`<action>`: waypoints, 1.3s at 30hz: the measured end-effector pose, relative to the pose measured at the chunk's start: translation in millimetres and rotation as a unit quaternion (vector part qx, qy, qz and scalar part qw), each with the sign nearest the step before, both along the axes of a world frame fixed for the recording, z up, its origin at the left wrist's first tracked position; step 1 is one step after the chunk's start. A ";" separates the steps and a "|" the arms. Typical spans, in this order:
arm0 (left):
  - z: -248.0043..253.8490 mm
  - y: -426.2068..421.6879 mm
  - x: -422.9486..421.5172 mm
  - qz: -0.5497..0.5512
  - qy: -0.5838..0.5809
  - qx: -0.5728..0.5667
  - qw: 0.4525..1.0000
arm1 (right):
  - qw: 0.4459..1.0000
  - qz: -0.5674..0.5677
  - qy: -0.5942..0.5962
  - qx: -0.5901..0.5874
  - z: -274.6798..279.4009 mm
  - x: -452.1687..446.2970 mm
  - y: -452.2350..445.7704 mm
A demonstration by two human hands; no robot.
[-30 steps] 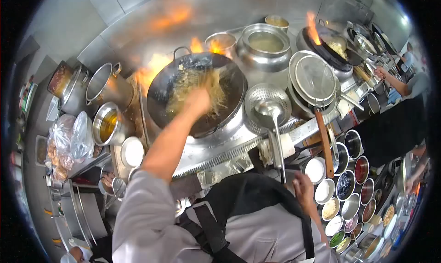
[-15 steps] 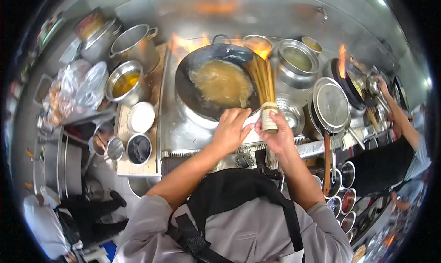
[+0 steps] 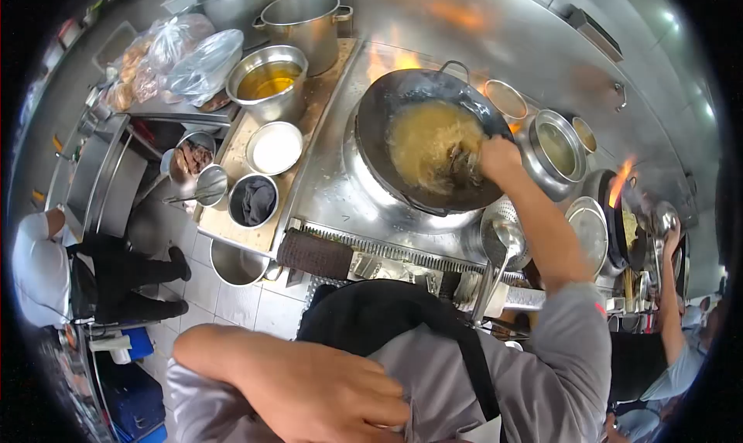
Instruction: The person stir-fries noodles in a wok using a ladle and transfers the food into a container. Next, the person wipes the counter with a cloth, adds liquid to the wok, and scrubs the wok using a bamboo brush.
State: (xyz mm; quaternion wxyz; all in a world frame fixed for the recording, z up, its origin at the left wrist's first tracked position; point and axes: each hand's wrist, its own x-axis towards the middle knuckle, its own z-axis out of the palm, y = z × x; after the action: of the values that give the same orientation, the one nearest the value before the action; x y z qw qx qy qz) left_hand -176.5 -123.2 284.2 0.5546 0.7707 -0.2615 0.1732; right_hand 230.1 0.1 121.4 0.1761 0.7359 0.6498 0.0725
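My right hand [image 3: 499, 158] is closed on a bamboo wok brush [image 3: 463, 163], reaching over the near right rim of a large dark wok [image 3: 371, 137]. The brush's strands are down in the wok, blurred, and its handle is mostly hidden by my fist. Cloudy yellowish-brown liquid [image 3: 422, 137] swirls and foams in the wok. Close to my chest, over the grey shirt [image 3: 441, 366], is my left hand [image 3: 333, 389]. Its fingers curl inward, palm side turned from view, so I cannot see whether it holds anything.
Flames [image 3: 395, 60] rise behind the wok. A pot of yellow oil [image 3: 267, 79], a white-filled bowl [image 3: 276, 147] and a bowl with dark cloth [image 3: 253, 201] stand left. A ladle [image 3: 507, 238] lies at right. Co-workers are at a second wok [image 3: 615, 211] and at far left.
My right hand has swung the brush from upright near the front edge down into the wok. My left hand has left the wok's rim and come back to my chest. The view has turned.
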 end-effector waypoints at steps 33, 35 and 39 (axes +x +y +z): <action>-69.5 18.5 -154.5 0.210 0.130 -0.158 0.956 | 0.995 0.073 -0.034 -0.051 -12.5 -102.8 49.2; -88.8 20.8 -157.1 0.165 0.096 -0.199 0.961 | 0.999 0.027 0.023 -0.012 -4.4 -82.2 70.8; -115.1 26.5 -172.4 0.157 0.057 -0.249 0.954 | 0.972 0.193 -0.134 -0.005 -13.5 -97.5 68.0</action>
State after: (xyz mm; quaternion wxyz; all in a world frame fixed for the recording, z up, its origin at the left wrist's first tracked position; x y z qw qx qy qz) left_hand -349.0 -96.7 169.1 0.7085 0.6483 -0.0537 0.2735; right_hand 132.6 68.1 107.9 0.2481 0.5788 0.7507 0.1997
